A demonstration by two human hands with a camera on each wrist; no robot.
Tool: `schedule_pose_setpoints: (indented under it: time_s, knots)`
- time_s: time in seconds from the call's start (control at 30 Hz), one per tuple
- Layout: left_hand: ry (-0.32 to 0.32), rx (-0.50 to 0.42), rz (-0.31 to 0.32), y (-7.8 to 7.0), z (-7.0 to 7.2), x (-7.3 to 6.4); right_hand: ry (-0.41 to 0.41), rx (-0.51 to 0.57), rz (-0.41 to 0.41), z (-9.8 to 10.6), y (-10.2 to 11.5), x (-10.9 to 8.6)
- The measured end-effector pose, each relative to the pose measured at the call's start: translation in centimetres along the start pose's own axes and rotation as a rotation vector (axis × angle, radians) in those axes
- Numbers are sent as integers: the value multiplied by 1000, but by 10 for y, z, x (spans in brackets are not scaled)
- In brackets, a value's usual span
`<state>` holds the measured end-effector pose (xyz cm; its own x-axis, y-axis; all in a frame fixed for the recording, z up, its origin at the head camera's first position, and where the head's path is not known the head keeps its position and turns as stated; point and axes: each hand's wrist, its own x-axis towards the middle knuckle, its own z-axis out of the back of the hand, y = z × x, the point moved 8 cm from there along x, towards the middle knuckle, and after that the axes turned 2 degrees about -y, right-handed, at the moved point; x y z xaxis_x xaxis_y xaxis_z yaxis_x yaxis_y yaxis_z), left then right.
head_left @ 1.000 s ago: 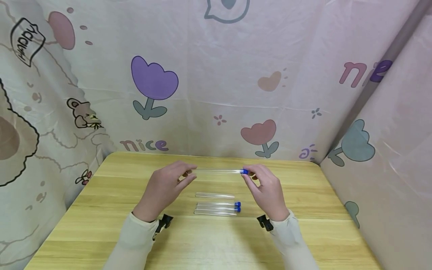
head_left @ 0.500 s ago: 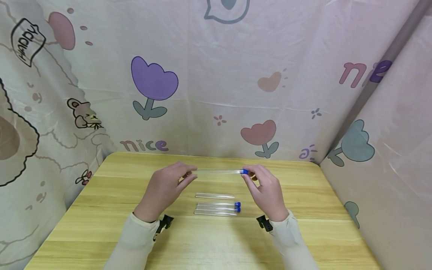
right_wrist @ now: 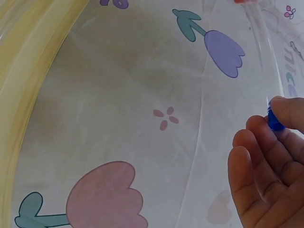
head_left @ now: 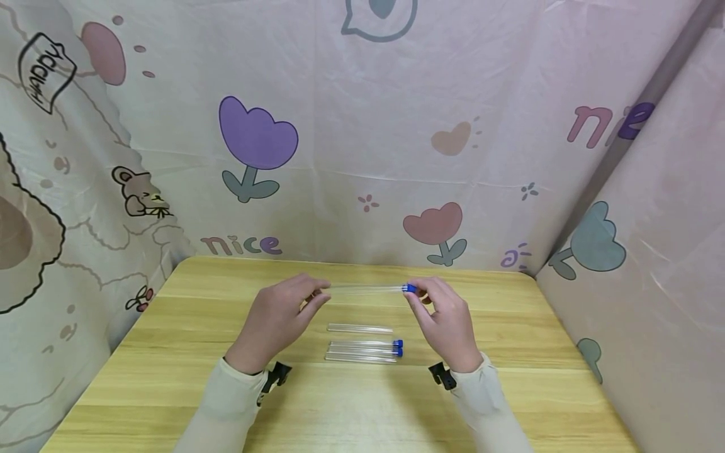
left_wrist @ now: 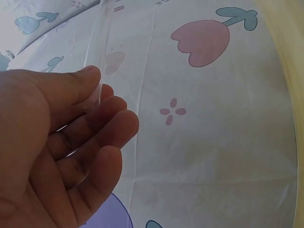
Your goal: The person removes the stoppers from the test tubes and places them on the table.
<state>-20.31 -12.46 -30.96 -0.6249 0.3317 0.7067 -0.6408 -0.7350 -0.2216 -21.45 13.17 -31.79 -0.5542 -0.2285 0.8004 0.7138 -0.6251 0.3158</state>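
Note:
A clear test tube (head_left: pixel 365 289) is held level above the table between both hands. My left hand (head_left: pixel 280 314) pinches its plain end between thumb and fingers; in the left wrist view the thumb (left_wrist: pixel 88 78) presses against the clear wall. At the other end, my right hand (head_left: pixel 447 318) pinches the blue cap (head_left: pixel 408 288). The right wrist view shows that blue cap (right_wrist: pixel 274 118) between thumb and forefinger, with the clear tube (right_wrist: pixel 268 57) running away from it. The remaining fingers of both hands are bent loosely and hold nothing.
Below the held tube, one uncapped clear tube (head_left: pixel 360 328) lies across the wooden table (head_left: pixel 362 402). Nearer me lies a group of tubes (head_left: pixel 362 351), two with blue caps (head_left: pixel 399 348) at their right ends. A printed curtain (head_left: pixel 351 126) stands behind and along both sides.
Both hands keep their grip on the tube and stay almost in place. The whole head view has shifted very slightly; the tubes on the table lie as before.

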Motion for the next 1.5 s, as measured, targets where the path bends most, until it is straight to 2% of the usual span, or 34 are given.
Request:
schedule_pose_setpoints:
  time_s: [0.57,0.87,1.03,1.23,1.5]
  knots:
    - [25,12,-3,0,-1,-1,3,-11,-11,-1,1,0]
    - [1,27,-29,5,5,-1,145,-4,89,-7,7,0]
    - [-3,33,-27,8,5,-2,179,31,124,-10,8,-2]
    - [8,37,-6,10,4,-2,164,50,114,-10,7,0]
    - [57,20,57,10,-1,-2,64,45,47,-4,0,-2]
